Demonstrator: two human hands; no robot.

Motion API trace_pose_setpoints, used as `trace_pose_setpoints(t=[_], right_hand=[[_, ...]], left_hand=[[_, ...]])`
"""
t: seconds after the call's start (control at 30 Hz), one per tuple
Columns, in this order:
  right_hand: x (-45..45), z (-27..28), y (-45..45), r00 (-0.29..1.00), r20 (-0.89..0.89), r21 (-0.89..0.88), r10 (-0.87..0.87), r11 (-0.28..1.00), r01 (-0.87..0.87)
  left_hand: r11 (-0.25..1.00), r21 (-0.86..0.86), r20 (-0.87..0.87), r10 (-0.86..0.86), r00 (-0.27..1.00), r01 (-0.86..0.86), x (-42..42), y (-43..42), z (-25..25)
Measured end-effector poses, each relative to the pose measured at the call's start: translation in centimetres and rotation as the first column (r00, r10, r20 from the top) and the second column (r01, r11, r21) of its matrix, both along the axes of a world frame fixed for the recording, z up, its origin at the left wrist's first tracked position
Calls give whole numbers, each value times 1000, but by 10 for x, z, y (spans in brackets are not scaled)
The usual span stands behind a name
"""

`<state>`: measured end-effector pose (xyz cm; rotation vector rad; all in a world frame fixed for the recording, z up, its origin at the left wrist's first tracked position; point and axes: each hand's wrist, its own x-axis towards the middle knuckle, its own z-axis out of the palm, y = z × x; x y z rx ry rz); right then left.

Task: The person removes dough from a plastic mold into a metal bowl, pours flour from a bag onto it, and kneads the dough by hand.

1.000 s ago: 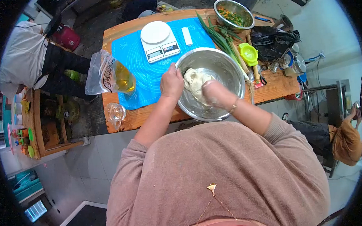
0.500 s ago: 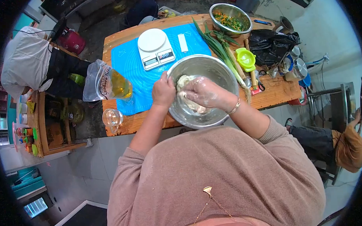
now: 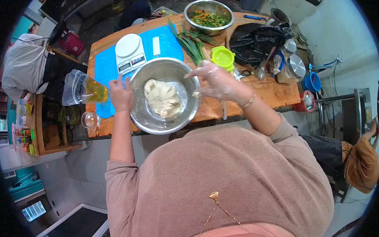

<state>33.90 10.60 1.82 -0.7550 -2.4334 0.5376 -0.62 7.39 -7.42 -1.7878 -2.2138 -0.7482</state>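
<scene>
Dough sits in one pale, uneven lump inside the steel mixing bowl, a little left of its middle, with bare metal showing around it. From where I stand it looks soft and slack, fairly dense for its size, and probably tacky, since the right hand is coated in whitish residue. That hand is beside the bowl's right rim, fingers spread and holding nothing I can see; whether a fingertip touches the rim is hard to tell. The left hand is against the opposite rim, fingers bent, though I can't make out whether they truly clasp the metal. I'd judge the lump best taken from underneath with a broad palm, as pinched edges would likely stretch or tear, while the smooth bowl may slide unless steadied at the rim. It stands near the front edge of the wooden table, close to the white kitchen scale on its blue mat.
</scene>
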Motion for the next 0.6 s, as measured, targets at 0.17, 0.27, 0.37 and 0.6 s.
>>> trace_pose_setpoints(t=[0.17,0.27,0.37,0.6], right_hand=[[123,31,4,956,-38,-551,-291,804,223],[177,69,0,869,-39,-420,-493,798,433],[214,90,1,736,-329,-492,-592,773,402],[258,35,51,628,-168,-260,-760,649,715]], left_hand=[[953,273,49,122,991,-131,27,-18,28],[961,246,261,63,963,-129,69,-30,56],[964,267,357,-89,930,-10,112,-35,69],[926,268,460,-366,809,266,187,-35,99]])
